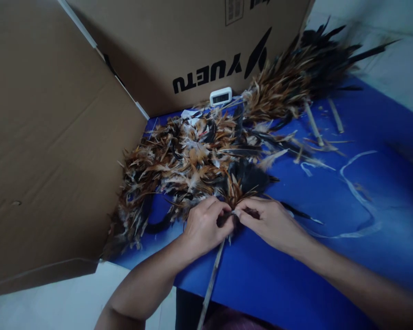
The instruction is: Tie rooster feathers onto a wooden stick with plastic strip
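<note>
My left hand and my right hand meet near the table's front edge, fingers pinched together at the base of a small brown and black feather bunch. A bit of pale material shows between the fingertips, too small to make out clearly. From beneath my left hand a thin stick runs down past the table edge. Just beyond my hands lies a wide pile of loose brown, white and black feathers.
Cardboard panels stand at the left and back of the blue table. A small white digital display sits at the back. A large feather bundle, short sticks and a curled white strip lie to the right.
</note>
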### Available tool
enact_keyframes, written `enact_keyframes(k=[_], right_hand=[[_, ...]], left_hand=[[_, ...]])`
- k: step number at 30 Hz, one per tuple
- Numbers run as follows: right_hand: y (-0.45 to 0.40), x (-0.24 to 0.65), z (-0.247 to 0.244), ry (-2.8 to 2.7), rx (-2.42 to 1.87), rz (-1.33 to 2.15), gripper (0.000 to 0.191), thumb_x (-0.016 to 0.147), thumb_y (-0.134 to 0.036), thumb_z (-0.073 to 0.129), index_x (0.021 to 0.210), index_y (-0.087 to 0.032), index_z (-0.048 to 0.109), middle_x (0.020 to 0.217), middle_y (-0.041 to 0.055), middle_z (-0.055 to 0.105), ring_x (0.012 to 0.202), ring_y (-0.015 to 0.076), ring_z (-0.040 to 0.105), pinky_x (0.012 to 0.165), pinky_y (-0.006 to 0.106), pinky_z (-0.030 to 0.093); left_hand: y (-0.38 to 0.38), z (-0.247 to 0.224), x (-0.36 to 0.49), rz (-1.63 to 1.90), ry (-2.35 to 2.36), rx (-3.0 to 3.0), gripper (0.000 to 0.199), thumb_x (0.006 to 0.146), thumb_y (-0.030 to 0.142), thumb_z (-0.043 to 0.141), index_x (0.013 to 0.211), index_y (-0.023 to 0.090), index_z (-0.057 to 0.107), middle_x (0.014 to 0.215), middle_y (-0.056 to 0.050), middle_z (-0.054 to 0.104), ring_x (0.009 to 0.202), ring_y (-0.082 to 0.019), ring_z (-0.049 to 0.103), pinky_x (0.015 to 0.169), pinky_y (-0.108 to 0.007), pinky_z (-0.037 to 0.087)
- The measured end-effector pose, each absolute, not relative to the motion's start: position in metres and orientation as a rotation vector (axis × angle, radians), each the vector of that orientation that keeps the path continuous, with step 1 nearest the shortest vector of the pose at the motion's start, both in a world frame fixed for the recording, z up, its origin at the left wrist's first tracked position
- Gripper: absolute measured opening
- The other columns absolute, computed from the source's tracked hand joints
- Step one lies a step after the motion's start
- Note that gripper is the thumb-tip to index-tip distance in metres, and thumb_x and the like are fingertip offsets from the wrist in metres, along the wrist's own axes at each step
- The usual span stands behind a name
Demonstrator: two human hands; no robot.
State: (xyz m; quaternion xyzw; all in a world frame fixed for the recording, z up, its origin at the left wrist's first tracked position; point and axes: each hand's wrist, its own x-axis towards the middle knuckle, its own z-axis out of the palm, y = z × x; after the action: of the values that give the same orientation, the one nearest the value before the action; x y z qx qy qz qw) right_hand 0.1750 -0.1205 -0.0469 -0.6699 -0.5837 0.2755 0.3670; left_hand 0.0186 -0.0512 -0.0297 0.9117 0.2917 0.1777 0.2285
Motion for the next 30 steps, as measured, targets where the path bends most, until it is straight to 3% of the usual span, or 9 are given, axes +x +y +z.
enact_keyframes(k=[8,21,30], right_hand=[[-0.121,0.176,-0.051,-1.511,-1.688,0.752,0.017,0.075,-0.022,0.048,0.070,-0.023,0.064,0.069,-0.0030,0.064,0.062,0.0123,0.057,0.057,0.022,0.040],[-0.120,0.177,-0.050,-1.393,-1.681,0.863,0.016,0.074,-0.023,0.051,0.069,-0.023,0.066,0.067,-0.0027,0.066,0.058,0.0121,0.056,0.053,0.022,0.040],[-0.119,0.178,-0.050,-1.404,-1.695,0.907,0.017,0.075,-0.025,0.050,0.068,-0.022,0.065,0.065,-0.0027,0.065,0.059,0.0121,0.056,0.053,0.022,0.039]], left_hand=[[-0.051,-0.033,0.020,0.481,0.779,2.497,0.014,0.081,0.022,0.049,0.083,0.017,0.062,0.075,-0.003,0.058,0.070,-0.012,0.052,0.064,-0.023,0.040],[-0.040,-0.029,0.021,0.288,0.814,1.996,0.016,0.081,0.022,0.047,0.078,0.014,0.060,0.070,0.000,0.060,0.065,-0.010,0.054,0.063,-0.020,0.040],[-0.047,-0.031,0.021,0.388,0.861,2.093,0.010,0.077,0.020,0.051,0.081,0.017,0.059,0.069,0.001,0.060,0.064,-0.010,0.054,0.060,-0.019,0.040]])
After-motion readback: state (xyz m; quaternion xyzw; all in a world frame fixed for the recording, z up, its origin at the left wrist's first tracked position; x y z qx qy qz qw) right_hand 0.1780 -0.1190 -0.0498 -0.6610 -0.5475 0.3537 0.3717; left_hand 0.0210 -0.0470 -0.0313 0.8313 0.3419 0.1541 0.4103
